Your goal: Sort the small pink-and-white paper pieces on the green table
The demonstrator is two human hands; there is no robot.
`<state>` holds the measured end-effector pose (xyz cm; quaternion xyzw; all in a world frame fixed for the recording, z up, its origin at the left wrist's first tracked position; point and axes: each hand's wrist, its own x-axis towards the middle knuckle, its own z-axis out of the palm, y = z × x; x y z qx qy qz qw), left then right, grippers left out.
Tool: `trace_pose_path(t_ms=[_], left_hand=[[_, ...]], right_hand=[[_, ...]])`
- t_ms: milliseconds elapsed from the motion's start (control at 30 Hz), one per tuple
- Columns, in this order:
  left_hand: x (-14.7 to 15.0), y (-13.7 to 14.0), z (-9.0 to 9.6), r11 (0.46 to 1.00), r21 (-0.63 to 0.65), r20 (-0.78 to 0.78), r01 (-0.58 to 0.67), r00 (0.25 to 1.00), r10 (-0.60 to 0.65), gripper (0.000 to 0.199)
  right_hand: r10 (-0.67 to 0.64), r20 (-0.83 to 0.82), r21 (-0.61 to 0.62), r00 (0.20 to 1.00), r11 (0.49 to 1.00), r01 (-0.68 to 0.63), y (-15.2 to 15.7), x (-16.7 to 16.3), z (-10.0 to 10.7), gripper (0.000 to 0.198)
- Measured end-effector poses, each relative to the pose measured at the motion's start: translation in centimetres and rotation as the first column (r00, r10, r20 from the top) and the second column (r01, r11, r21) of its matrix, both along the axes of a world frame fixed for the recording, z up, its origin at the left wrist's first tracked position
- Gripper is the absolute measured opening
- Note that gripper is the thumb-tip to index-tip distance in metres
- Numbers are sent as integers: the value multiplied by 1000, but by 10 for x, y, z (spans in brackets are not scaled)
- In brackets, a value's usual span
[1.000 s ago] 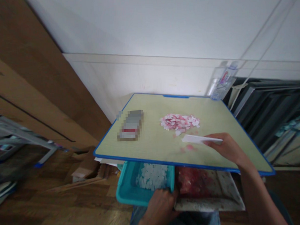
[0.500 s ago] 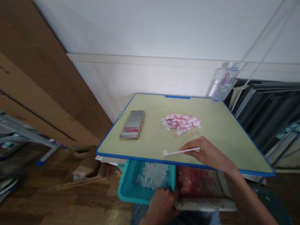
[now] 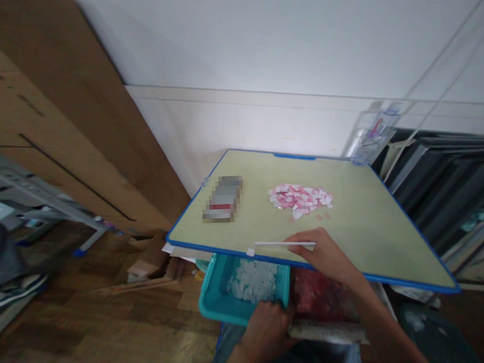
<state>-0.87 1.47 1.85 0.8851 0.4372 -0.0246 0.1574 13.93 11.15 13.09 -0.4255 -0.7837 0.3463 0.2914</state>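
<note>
Above the front edge of the pale yellow table [image 3: 363, 197], my right hand [image 3: 321, 250] is closed in a pinch round a thin white stick [image 3: 274, 244] that points left. A small white square piece [image 3: 250, 252] is by the stick's tip, at the table's blue edge; whether it touches the stick I cannot tell. My left hand [image 3: 268, 326] is closed at the near right corner of a teal basin [image 3: 219, 310], with its fingertips hidden. Inside the basin lie many white pieces [image 3: 254, 280]. Beyond my right hand is a heap of pink and white pieces [image 3: 301, 197].
A blurred-out flat object [image 3: 223, 198] lies on the table's left side. A clear plastic bottle [image 3: 374, 135] stands at the back right corner. Under the table is a red-stained tray [image 3: 321, 296]. Cardboard [image 3: 153, 260] and a person's shoe [image 3: 18, 290] are at left.
The stick's tip and the white piece have shifted left to the table's front edge, with a gap now visible between them. My left hand stays at the basin. The view has turned slightly left.
</note>
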Motion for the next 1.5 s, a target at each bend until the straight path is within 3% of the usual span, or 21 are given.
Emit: trace_pose_path(t_ms=[267, 333, 467, 567, 667, 900, 1033, 1100, 1167, 1300, 1367, 1500], left_hand=[[1, -1, 0, 1000, -12, -15, -23, 1000, 22, 40], [1, -1, -1, 1000, -9, -4, -25, 1000, 25, 36], [0, 0, -2, 1000, -19, 3, -20, 1000, 20, 33], [-1, 0, -1, 1000, -20, -1, -2, 1000, 2, 36], [0, 0, 1, 1000, -15, -14, 0, 1000, -1, 37], [2, -1, 2, 1000, -16, -14, -23, 1000, 22, 34], [2, -1, 1, 999, 10, -21, -33, 999, 33, 39], [2, -1, 2, 1000, -3, -22, -31, 999, 30, 38], [2, -1, 3, 999, -20, -23, -31, 999, 31, 34], [1, 0, 4, 999, -40, -28, -30, 999, 29, 36], [1, 0, 3, 998, -50, -31, -31, 999, 29, 36], [2, 0, 2, 998, -43, -37, -35, 999, 34, 36]], right_hand=[[67, -25, -25, 997, 997, -68, -8, -8, 11, 19], [14, -53, 2, 999, 1000, -14, -4, 6, 14, 18], [-210, -83, 102, 974, 971, 217, 15, 50, 11, 20], [-264, -81, 110, 961, 956, 272, 27, 70, 6, 21], [-193, -54, 94, 980, 976, 197, 27, 59, 1, 21], [92, -36, 17, 995, 996, -92, 6, -9, 1, 20], [218, -38, -1, 975, 976, -218, -2, -12, 9, 20], [167, -57, 34, 984, 986, -165, 0, -1, 10, 20], [28, -74, 85, 997, 996, -22, 8, 16, 7, 21], [-228, -71, 179, 971, 955, 237, 30, 50, -7, 23], [-240, -50, 201, 970, 949, 245, 36, 62, -12, 24], [-146, 54, 145, 988, 980, 136, 33, 79, -10, 24]])
